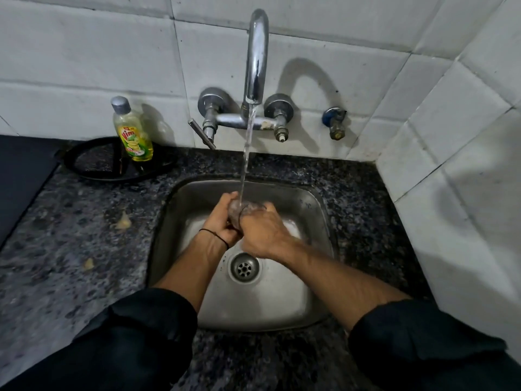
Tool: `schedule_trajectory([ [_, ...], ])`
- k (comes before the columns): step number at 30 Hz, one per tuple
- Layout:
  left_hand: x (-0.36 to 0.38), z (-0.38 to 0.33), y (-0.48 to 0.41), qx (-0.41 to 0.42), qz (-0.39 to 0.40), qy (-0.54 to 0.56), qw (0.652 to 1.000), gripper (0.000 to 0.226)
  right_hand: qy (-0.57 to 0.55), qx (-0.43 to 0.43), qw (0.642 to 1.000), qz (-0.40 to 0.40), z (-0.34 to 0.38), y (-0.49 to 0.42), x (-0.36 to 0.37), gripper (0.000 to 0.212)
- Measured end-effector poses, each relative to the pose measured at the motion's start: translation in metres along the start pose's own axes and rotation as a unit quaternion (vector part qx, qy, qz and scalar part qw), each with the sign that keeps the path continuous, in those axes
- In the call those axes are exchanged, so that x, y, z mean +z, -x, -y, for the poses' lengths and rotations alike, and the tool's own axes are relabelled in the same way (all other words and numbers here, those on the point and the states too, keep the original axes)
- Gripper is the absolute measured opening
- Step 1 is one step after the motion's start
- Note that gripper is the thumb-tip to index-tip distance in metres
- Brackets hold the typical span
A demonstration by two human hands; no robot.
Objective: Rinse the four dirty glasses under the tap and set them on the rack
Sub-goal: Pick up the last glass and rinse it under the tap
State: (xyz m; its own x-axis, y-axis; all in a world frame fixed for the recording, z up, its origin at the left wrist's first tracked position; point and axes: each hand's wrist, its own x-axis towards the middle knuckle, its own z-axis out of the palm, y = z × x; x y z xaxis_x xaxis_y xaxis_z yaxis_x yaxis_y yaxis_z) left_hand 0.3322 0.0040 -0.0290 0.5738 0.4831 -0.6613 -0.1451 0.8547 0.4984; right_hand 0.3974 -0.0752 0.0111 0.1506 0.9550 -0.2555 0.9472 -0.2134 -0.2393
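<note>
Read from the sink (310, 280) middle: the left hand (222, 221) and right hand (263, 235), both gripping the glass (239, 211), fill the space under the tap spout (256, 57). The spout overhangs from 12 o'clock, its water stream (245, 165) falling onto them. A lever handle (202, 134) juts forward at 11 o'clock. At 10 o'clock a soap bottle (132, 134) stands upright by a black ring (84, 170). The tiled side wall (465, 193) closes off 3 o'clock beyond a narrow counter (366, 221) strip. The basin floor around the drain (244, 268) at 6 o'clock lies open between the forearms. Flat counter spreads toward 9 o'clock.
</note>
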Motion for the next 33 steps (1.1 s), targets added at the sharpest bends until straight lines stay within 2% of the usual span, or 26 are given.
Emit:
schedule_trajectory([
  [1,-0.003,0.002,-0.003,0.011,-0.002,0.015,1.000,0.050,-0.191,0.075,0.979,0.022,0.006,-0.004,0.004,0.048],
  [2,-0.004,0.003,-0.004,0.012,0.008,0.028,0.999,0.045,-0.344,0.123,0.930,0.041,0.009,-0.008,0.006,0.047],
  [3,-0.005,0.001,-0.001,0.002,0.023,0.046,0.999,0.039,-0.407,0.130,0.903,0.042,0.009,-0.011,0.010,0.045],
  [4,-0.008,-0.001,-0.001,0.003,0.020,0.042,0.999,0.039,-0.390,0.110,0.913,0.044,0.006,-0.012,0.013,0.042],
  [5,-0.011,-0.004,-0.004,0.008,0.022,0.029,0.999,0.042,-0.296,0.069,0.952,0.035,-0.001,-0.010,0.013,0.041],
  [6,-0.011,-0.007,-0.004,-0.013,0.024,0.007,1.000,0.045,-0.149,0.018,0.988,0.022,-0.009,-0.007,0.013,0.043],
  [7,-0.009,-0.009,-0.002,-0.035,0.035,-0.002,0.999,0.044,0.015,-0.045,0.999,-0.004,-0.015,-0.004,0.011,0.045],
  [9,-0.005,-0.011,0.000,-0.075,0.031,-0.054,0.995,0.041,0.224,-0.156,0.961,-0.037,-0.024,0.001,0.004,0.044],
  [10,-0.003,-0.010,0.003,-0.081,0.021,-0.060,0.995,0.039,0.251,-0.165,0.954,-0.027,-0.023,0.004,0.002,0.043],
  [11,0.000,-0.007,0.005,-0.078,0.020,-0.062,0.995,0.037,0.232,-0.141,0.962,-0.014,-0.018,0.005,0.005,0.042],
  [13,-0.001,0.000,0.000,-0.059,0.007,-0.034,0.998,0.034,0.054,-0.008,0.999,0.000,-0.001,0.009,0.001,0.033],
  [14,-0.003,0.005,-0.002,-0.042,0.000,-0.023,0.999,0.035,-0.076,0.083,0.994,0.002,0.007,0.009,-0.003,0.025],
  [15,-0.007,0.007,-0.004,-0.025,-0.014,-0.012,1.000,0.040,-0.189,0.162,0.968,0.019,0.014,0.007,-0.007,0.023],
  [16,-0.011,0.007,-0.006,-0.009,-0.028,-0.005,1.000,0.045,-0.265,0.208,0.941,0.032,0.017,0.005,-0.008,0.027],
  [17,-0.014,0.007,-0.009,-0.009,-0.024,0.004,1.000,0.046,-0.268,0.199,0.942,0.035,0.017,0.001,-0.005,0.029],
  [19,-0.017,0.002,-0.010,-0.026,-0.020,-0.019,0.999,0.028,-0.172,0.110,0.979,0.025,0.012,0.001,0.003,0.023],
  [21,-0.017,-0.003,-0.009,-0.049,-0.024,-0.056,0.997,0.030,-0.006,0.014,1.000,-0.013,-0.002,0.001,0.015,0.028],
  [23,-0.017,-0.004,-0.012,-0.068,-0.010,-0.071,0.995,0.041,0.220,-0.109,0.968,-0.044,-0.009,-0.001,0.022,0.034],
  [24,-0.015,-0.005,-0.011,-0.070,-0.005,-0.073,0.995,0.041,0.269,-0.133,0.953,-0.030,-0.009,-0.001,0.023,0.036],
  [26,-0.016,0.000,-0.013,-0.058,-0.003,-0.058,0.997,0.037,0.184,-0.073,0.980,-0.020,0.003,0.004,0.018,0.034],
  [27,-0.016,0.003,-0.014,-0.048,0.003,-0.048,0.998,0.041,0.065,-0.015,0.997,-0.038,0.008,0.004,0.015,0.033],
  [28,-0.017,0.006,-0.014,-0.038,0.009,-0.036,0.999,0.048,-0.070,0.052,0.995,-0.043,0.014,0.004,0.010,0.035],
  [30,-0.019,0.008,-0.011,-0.033,0.026,0.001,0.999,0.053,-0.284,0.154,0.946,0.010,0.022,-0.001,0.003,0.046],
  [31,-0.019,0.008,-0.009,-0.030,0.028,0.002,0.999,0.048,-0.314,0.168,0.934,0.035,0.023,-0.001,0.000,0.049],
  [32,-0.019,0.006,-0.007,-0.024,0.025,-0.010,0.999,0.038,-0.285,0.150,0.946,0.044,0.021,0.000,-0.001,0.047],
  [33,-0.021,0.000,-0.008,-0.025,0.019,-0.019,0.999,0.029,-0.201,0.104,0.974,0.030,0.015,0.001,0.002,0.045],
])
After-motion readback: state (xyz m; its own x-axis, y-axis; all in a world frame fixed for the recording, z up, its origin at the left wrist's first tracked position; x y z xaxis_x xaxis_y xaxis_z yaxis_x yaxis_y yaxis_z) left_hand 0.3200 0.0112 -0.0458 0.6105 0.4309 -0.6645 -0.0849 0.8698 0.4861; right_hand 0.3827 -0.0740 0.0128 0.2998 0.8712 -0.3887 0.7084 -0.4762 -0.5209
